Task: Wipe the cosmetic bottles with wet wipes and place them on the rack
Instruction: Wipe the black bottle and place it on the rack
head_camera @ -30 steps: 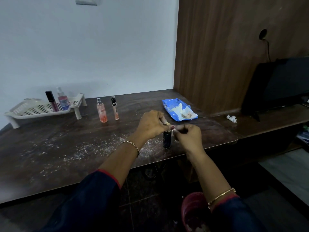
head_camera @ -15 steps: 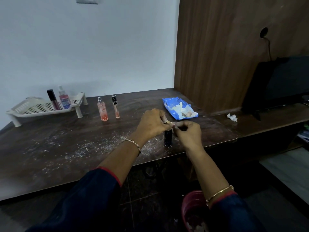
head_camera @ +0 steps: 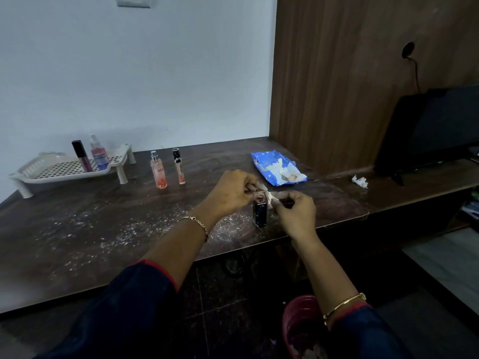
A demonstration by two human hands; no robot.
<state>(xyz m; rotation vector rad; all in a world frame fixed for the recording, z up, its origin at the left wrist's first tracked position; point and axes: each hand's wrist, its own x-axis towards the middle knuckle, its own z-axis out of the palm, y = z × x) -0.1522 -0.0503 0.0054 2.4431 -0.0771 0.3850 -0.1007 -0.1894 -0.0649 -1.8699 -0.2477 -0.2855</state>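
A small dark bottle [head_camera: 260, 215] stands upright near the table's front edge. Just above its top, my left hand [head_camera: 230, 194] and my right hand [head_camera: 296, 213] both pinch a small white wet wipe [head_camera: 270, 197] between their fingertips. One left fingertip seems to touch the bottle's top. At the far left is a white perforated rack [head_camera: 51, 174] holding a dark lip-gloss tube [head_camera: 82, 156] and a pink spray bottle [head_camera: 99, 154]. A peach spray bottle [head_camera: 158, 172] and a thin black-capped tube [head_camera: 179, 167] stand on the table to the right of the rack.
A blue wet-wipe pack [head_camera: 277, 168] lies open behind my hands. A crumpled used wipe [head_camera: 360, 181] sits on the lower shelf to the right, beside a dark screen [head_camera: 440, 125]. A red bin [head_camera: 298, 325] stands below the table edge. White specks dust the tabletop.
Both hands stay over the dark bottle, working the wipe between their fingertips. A bit more of the white wipe shows between them now.
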